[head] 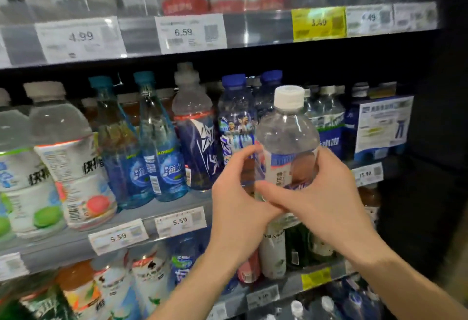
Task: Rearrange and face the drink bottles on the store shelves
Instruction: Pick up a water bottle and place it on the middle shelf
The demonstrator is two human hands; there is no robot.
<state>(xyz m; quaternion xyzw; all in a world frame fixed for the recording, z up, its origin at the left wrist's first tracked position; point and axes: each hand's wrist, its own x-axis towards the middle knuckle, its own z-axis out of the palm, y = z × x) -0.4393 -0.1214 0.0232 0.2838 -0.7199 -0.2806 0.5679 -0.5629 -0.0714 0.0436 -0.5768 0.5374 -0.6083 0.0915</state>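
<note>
Both hands, left hand [235, 193] and right hand [326, 193], curled around clear white-capped bottle [287, 147] near middle shelf [141, 214]; risk of toppling blue-capped bottles [235, 122] behind, through careless reinsertion.

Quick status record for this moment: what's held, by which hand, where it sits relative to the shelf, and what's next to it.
held item: clear bottle with white cap, upright
right hand: wraps the bottle's lower body from the right
left hand: curled at the bottle's left side, fingertips on it
position: in front of the middle shelf, not set down
label: partly hidden by fingers, facing cannot be told
neighbours: blue-capped bottles behind, multipack to the right
price tag nearest: 5.59 tag
</note>
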